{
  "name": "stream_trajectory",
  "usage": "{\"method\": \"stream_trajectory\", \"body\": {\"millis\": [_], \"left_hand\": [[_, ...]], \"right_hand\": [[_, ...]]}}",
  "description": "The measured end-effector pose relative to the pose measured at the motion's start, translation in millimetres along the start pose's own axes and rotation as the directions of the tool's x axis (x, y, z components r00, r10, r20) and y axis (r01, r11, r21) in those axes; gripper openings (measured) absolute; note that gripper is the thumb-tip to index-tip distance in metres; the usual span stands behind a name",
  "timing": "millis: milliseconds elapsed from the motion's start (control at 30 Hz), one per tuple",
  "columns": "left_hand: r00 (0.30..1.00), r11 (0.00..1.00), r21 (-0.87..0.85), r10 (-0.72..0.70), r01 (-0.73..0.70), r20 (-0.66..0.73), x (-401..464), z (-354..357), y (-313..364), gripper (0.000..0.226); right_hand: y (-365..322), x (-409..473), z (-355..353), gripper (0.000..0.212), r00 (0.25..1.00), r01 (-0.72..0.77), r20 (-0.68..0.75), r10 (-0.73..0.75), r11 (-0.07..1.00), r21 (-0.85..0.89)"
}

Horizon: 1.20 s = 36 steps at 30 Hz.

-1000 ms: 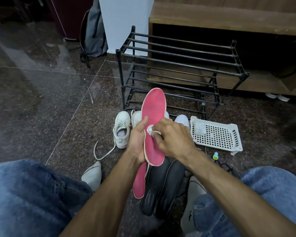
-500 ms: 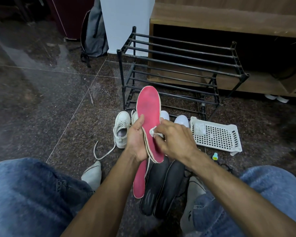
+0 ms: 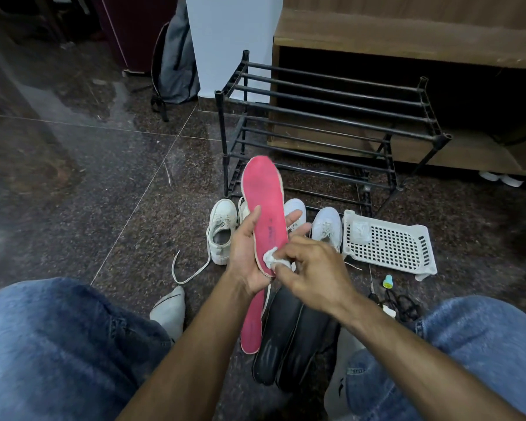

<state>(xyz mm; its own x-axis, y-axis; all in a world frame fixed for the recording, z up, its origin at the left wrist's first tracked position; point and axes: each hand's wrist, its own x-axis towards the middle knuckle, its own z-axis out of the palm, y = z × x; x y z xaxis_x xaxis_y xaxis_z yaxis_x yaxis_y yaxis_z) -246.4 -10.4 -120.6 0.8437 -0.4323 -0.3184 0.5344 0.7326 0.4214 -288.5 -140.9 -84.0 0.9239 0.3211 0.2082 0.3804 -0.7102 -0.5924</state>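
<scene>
Four white shoes point(image 3: 222, 229) stand in a row along the front of the shoe rack point(image 3: 331, 117); the middle two are partly hidden. Of two pink insoles, one pink insole point(image 3: 264, 205) stands upright before the rack's left half. The left hand point(image 3: 248, 256) holds its heel, thumb on one edge and fingers curled behind the other, and the right hand point(image 3: 313, 275) pinches a white wad point(image 3: 271, 260) against that heel. The second pink insole point(image 3: 251, 326) lies flat farther out from the rack, with two black insoles point(image 3: 275, 335) side by side just right of it. One basket point(image 3: 389, 244), one small bottle point(image 3: 387, 281) and some cords point(image 3: 403, 305) lie off the rack's front right corner. The floor point(image 3: 104, 192) is dark, polished, speckled stone. A grey backpack point(image 3: 176, 65) leans behind the rack's left end, and a wooden bench point(image 3: 407, 34) stands behind the rack. What the wad is made of is unclear. The jeans point(image 3: 58, 344) are cut off below.
</scene>
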Motion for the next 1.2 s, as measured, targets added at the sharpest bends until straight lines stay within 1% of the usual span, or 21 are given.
{"method": "stream_trajectory", "body": {"millis": [133, 200, 267, 300, 333, 433, 500, 567, 667, 733, 767, 800, 900, 967, 1000, 1067, 1133, 1200], "left_hand": [[1.000, 1.000, -0.028, 0.009, -0.009, -0.018, 1, -7, -10, 0.065], [1.000, 1.000, -0.016, -0.008, 0.008, -0.012, 0, -4, -17, 0.063], [1.000, 1.000, -0.009, -0.016, 0.016, 0.011, 1, -3, -25, 0.060], [1.000, 1.000, -0.015, -0.013, 0.014, 0.015, 0, -2, -26, 0.060], [1.000, 1.000, -0.017, -0.011, 0.011, 0.013, 1, -4, -24, 0.059], [1.000, 1.000, -0.003, -0.011, 0.011, 0.001, 2, -11, -16, 0.064], [0.999, 0.998, 0.050, -0.042, 0.043, -0.030, 2, -15, -15, 0.067], [0.998, 0.999, 0.031, -0.044, 0.045, -0.041, 1, -12, -17, 0.065], [1.000, 1.000, -0.002, -0.029, 0.029, -0.009, 3, -10, -20, 0.058], [1.000, 0.999, 0.017, -0.027, 0.027, -0.007, 3, -10, -20, 0.060], [0.999, 0.999, 0.025, -0.034, 0.034, 0.003, 2, -10, -19, 0.061], [0.999, 0.999, 0.019, -0.043, 0.043, 0.014, 2, -12, -18, 0.062], [0.999, 0.999, 0.009, -0.046, 0.046, -0.008, 4, -17, -14, 0.062], [0.999, 0.999, 0.007, -0.047, 0.047, 0.011, 5, -20, -16, 0.066], [0.999, 0.999, 0.002, -0.049, 0.049, 0.021, 5, -18, -18, 0.063], [0.998, 0.998, 0.019, -0.053, 0.053, 0.035, 6, -13, -25, 0.056], [0.997, 0.998, 0.034, -0.056, 0.054, 0.052, 6, -7, -31, 0.055], [0.996, 0.998, 0.028, -0.063, 0.062, 0.057, 7, -6, -30, 0.057]], "right_hand": [[-8, -1, -5, 0.022, 0.989, 0.118, 0.115, -0.097, 0.974, -0.193], [-3, 15, -12, 0.022, 0.992, 0.087, 0.117, -0.055, 0.953, -0.289], [3, 33, -18, 0.024, 0.998, 0.002, 0.066, 0.022, 0.939, -0.343], [4, 36, -19, 0.024, 0.998, -0.014, 0.056, 0.036, 0.940, -0.341], [5, 36, -18, 0.024, 0.997, 0.002, 0.068, 0.022, 0.945, -0.327], [-3, 12, -9, 0.023, 0.976, 0.138, 0.193, -0.098, 0.968, -0.207], [-5, -3, -8, 0.027, 0.965, 0.180, 0.225, -0.136, 0.965, -0.189], [-1, 3, -9, 0.032, 0.971, 0.189, 0.195, -0.142, 0.950, -0.247], [9, 25, -11, 0.023, 0.994, 0.085, 0.094, -0.058, 0.943, -0.323], [13, 36, -14, 0.023, 1.000, 0.004, 0.009, -0.001, 0.947, -0.321], [14, 37, -12, 0.022, 1.000, -0.008, -0.004, 0.007, 0.953, -0.302], [13, 36, -11, 0.021, 1.000, 0.007, 0.000, -0.007, 0.961, -0.275], [0, 17, -8, 0.021, 0.988, 0.131, 0.108, -0.113, 0.975, -0.178], [-4, 9, -8, 0.023, 0.976, 0.184, 0.156, -0.154, 0.962, -0.204], [-3, 14, -11, 0.023, 0.980, 0.168, 0.148, -0.135, 0.956, -0.240], [8, 33, -16, 0.021, 0.997, 0.071, 0.050, -0.058, 0.952, -0.298], [17, 52, -22, 0.022, 0.999, -0.033, -0.028, 0.025, 0.948, -0.316], [19, 58, -23, 0.022, 0.999, -0.037, -0.031, 0.029, 0.952, -0.304]]}}
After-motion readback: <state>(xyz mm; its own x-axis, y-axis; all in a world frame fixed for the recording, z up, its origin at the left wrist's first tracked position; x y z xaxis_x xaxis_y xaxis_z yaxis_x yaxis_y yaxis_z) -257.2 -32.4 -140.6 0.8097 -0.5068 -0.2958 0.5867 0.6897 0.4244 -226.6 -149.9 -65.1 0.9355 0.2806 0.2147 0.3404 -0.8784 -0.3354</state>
